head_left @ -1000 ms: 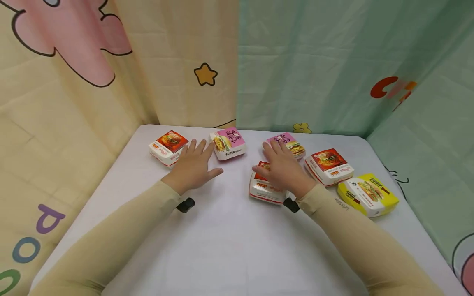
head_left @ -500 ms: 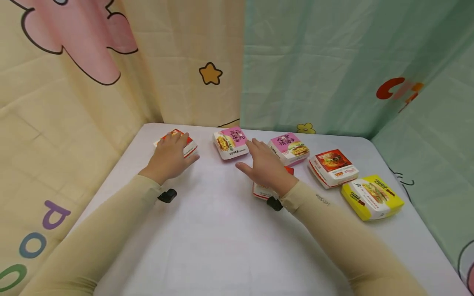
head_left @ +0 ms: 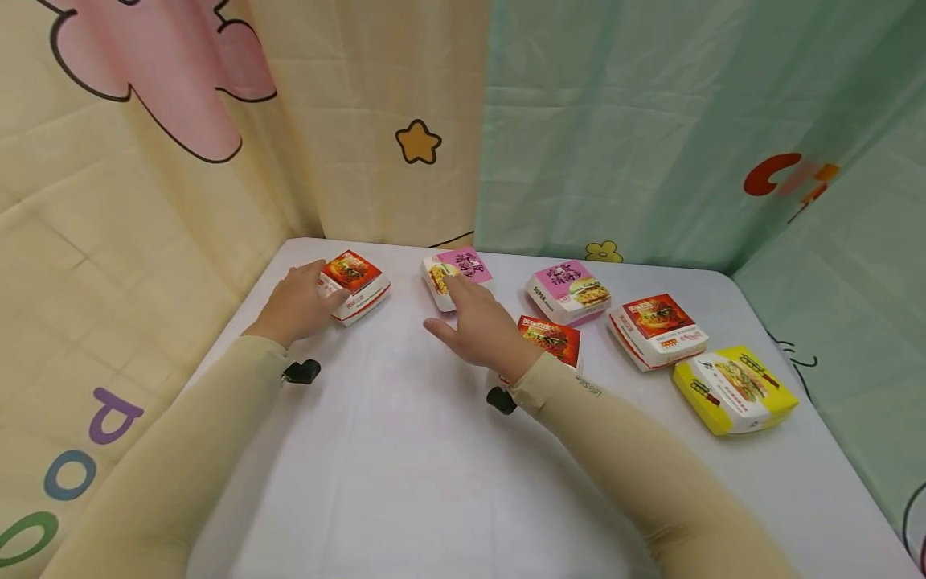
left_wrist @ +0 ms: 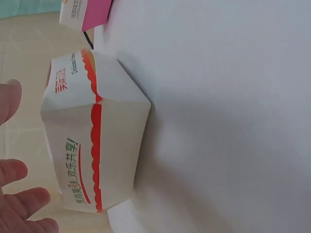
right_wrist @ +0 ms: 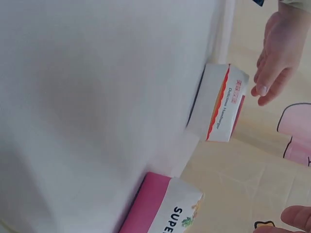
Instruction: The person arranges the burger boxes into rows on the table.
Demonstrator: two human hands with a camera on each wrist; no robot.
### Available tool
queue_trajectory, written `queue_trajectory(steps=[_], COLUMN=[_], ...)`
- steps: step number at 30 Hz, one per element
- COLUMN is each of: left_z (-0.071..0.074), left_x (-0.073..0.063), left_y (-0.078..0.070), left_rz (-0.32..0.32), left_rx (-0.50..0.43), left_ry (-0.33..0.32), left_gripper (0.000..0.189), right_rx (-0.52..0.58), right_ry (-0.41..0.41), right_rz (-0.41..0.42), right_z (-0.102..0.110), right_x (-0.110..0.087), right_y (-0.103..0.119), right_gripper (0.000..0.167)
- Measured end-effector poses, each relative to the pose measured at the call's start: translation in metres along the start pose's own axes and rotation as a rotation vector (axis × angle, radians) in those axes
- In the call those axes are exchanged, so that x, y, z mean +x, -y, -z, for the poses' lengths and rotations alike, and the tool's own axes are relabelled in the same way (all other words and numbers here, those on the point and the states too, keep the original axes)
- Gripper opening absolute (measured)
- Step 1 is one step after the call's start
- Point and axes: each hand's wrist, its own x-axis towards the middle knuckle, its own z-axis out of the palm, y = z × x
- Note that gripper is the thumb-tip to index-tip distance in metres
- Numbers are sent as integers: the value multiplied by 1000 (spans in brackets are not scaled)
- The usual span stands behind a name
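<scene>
At the far left of the table stands a white burger box with a red picture lid (head_left: 356, 281). My left hand (head_left: 292, 304) is at its left side in the head view. In the left wrist view, spread fingertips (left_wrist: 34, 199) hover beside that box (left_wrist: 116, 150), with a gap showing. My right hand (head_left: 481, 330) is held out with its fingers extended, just in front of a pink-and-white burger box (head_left: 463, 265), partly covering it in the head view. The right wrist view has this pink box (right_wrist: 158, 208) near the right fingers (right_wrist: 297, 217), apart from them.
Right of my right hand are another pink burger box (head_left: 569, 291), a red-lidded one (head_left: 553, 338) partly behind the hand, a second red-lidded one (head_left: 658, 330) and a yellow one (head_left: 736, 390). Printed curtains (head_left: 622, 121) hang close around the white table (head_left: 412, 482).
Both hands have moved left. My left hand passed over the left red-lidded box to its left side. My right hand left the right-hand boxes for the middle pink one. The head view shifted slightly.
</scene>
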Motion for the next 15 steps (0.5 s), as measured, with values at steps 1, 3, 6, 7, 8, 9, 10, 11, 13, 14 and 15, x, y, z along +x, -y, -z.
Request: queue_trajectory(steps=[1, 3, 6, 7, 8, 9, 10, 11, 13, 14, 15], left_z=[0, 0, 0, 0, 0, -1, 0, 0, 0, 1, 1], left_x=[1, 3, 6, 7, 8, 9, 10, 11, 12, 13, 13], left_y=[3, 9, 18, 20, 22, 23, 24, 24, 25, 24, 24], left_rz=[12, 28, 46, 53, 57, 63, 65, 71, 80, 87, 95], left_rx=[-9, -28, -59, -70, -79, -90, -99, -108, -121, -128, -134], left_ry=[7, 28, 57, 65, 73, 79, 82, 89, 102, 111, 120], left_gripper=[88, 91, 95, 95, 96, 97, 98, 99, 99, 100, 101], right_rx=[9, 24, 49, 60, 70, 81, 92, 98, 110, 112, 116], right_ry=[3, 12, 29, 32, 33, 34, 33, 33, 36, 38, 42], right_rz=[5, 13, 24, 27, 29, 30, 31, 31, 34, 34, 35], right_z=[-2, -5, -12, -14, -16, -19, -21, -23, -27, -29, -31], right_x=[1, 4, 8, 10, 11, 13, 14, 16, 19, 20, 22], right_y=[3, 8, 14, 16, 17, 19, 20, 21, 23, 24, 25], right_gripper=[88, 89, 90, 90, 90, 89, 88, 87, 85, 84, 84])
